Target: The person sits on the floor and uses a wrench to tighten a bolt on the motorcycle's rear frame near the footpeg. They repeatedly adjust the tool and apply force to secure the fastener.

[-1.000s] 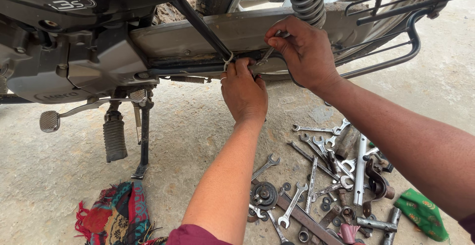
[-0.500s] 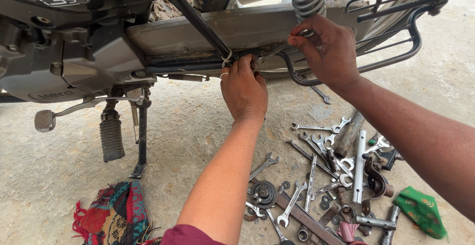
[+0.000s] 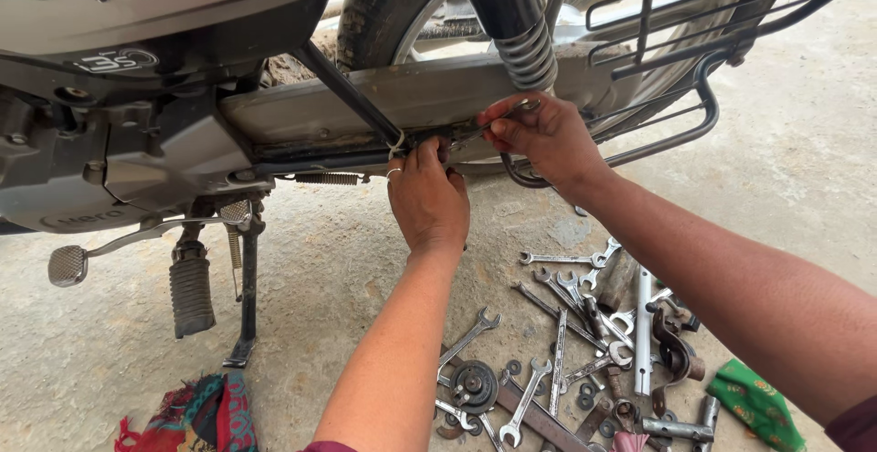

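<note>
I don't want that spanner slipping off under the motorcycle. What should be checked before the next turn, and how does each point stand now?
1. Right hand grips spanner: ok.
2. Left hand steadies at chain cover underside: ok.
3. Spanner seated on fastener: cannot tell, fingers hide it.
4. Motorcycle propped on centre stand: ok.
5. Ground below free of loose tools: not ok, spanners scattered.

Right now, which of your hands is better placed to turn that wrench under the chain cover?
Right, probably. The right hand grips the wrench by its handle, while the left hand only presses its fingers at the chain cover edge beside the wrench's far end.
</note>
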